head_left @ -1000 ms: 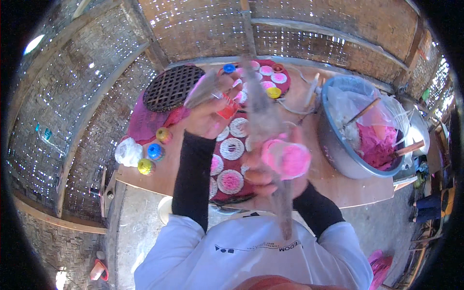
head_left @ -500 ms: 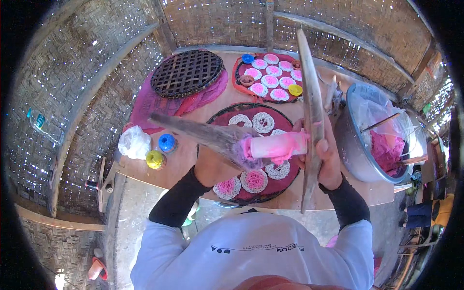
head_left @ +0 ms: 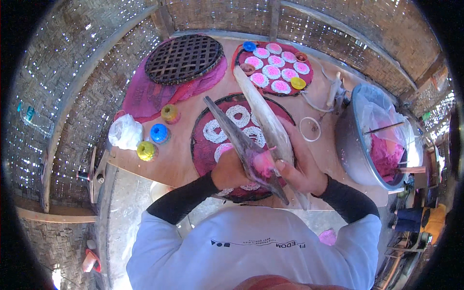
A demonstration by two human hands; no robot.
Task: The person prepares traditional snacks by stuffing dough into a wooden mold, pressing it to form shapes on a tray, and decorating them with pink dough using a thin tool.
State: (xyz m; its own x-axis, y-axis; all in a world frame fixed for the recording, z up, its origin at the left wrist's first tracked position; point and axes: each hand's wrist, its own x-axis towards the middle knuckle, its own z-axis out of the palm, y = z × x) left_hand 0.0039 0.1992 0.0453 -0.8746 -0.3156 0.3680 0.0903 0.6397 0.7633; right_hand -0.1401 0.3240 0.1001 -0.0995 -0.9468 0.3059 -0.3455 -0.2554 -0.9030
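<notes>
Over a round tray lined with dark pink cloth [head_left: 203, 150], my hands bring together a wooden dough press with two long handles. My left hand [head_left: 231, 170] is wrapped round the darker handle [head_left: 237, 130], which has pink dough [head_left: 264, 164] smeared at its middle. Fingers of my right hand [head_left: 307, 169] close on the paler handle [head_left: 263, 113], thumb near the dough. The handles stand side by side, tilted; the cylinder between them is mostly hidden. White lacy rings of dough strands [head_left: 238, 116] lie on the tray, some with pink centres, partly covered by my hands.
A second tray [head_left: 309, 77] at the back holds several pink-and-white rounds and small coloured lids. A grey tub [head_left: 348, 140] with pink dough stands right. Left are a lattice tray [head_left: 183, 58], a plastic bag [head_left: 125, 132] and blue [head_left: 159, 133] and yellow [head_left: 147, 151] shakers.
The press's handles have come closer together and turned, so the white cylinder between them no longer shows. Both hands moved nearer each other. The view has shifted slightly.
</notes>
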